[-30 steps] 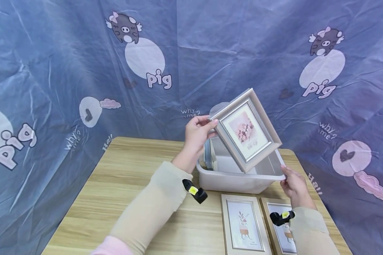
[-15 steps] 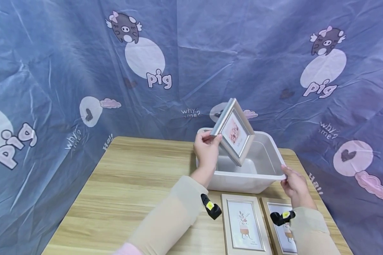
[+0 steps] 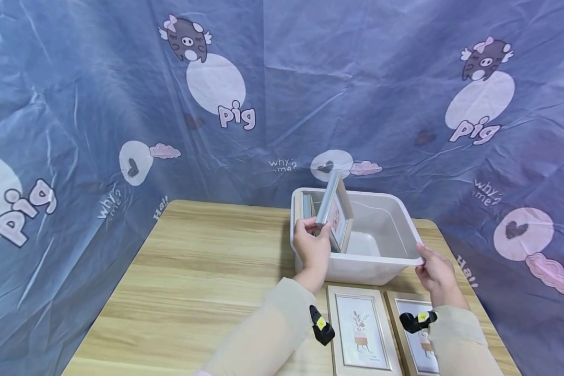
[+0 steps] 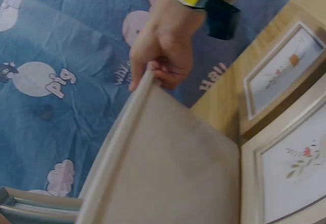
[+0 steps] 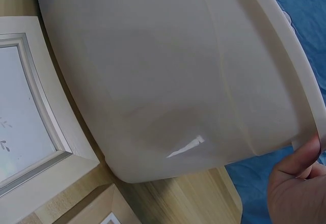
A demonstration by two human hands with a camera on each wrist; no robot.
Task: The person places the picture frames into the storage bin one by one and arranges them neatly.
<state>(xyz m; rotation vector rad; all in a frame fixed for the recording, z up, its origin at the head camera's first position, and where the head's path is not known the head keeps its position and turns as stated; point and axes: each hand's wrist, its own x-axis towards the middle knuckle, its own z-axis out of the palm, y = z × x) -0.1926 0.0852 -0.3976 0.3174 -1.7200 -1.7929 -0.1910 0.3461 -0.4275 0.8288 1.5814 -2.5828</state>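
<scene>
My left hand [image 3: 314,246] pinches the near edge of a silvery-beige picture frame [image 3: 337,206], its flower picture turned to the right. The frame stands steeply tilted, its lower part inside the white plastic bin [image 3: 357,269]. In the left wrist view a frame corner [image 4: 43,206] shows at lower left. To the left of the held frame, a beige frame [image 3: 299,207] and a blue-edged frame [image 3: 307,206] stand on edge against the bin's left wall. My right hand [image 3: 436,272] grips the bin's rim at the front right corner, thumb on top, also seen in the right wrist view.
Two light wooden frames with plant pictures lie face up before the bin, a left one [image 3: 362,334] and a right one [image 3: 415,334] partly under the right forearm. The wooden table [image 3: 192,261] extends left. Blue pig-print cloth [image 3: 291,78] hangs behind and at both sides.
The left hand has brought the frame down from above the bin into its left part, turning it more edge-on. The right hand stays on the rim.
</scene>
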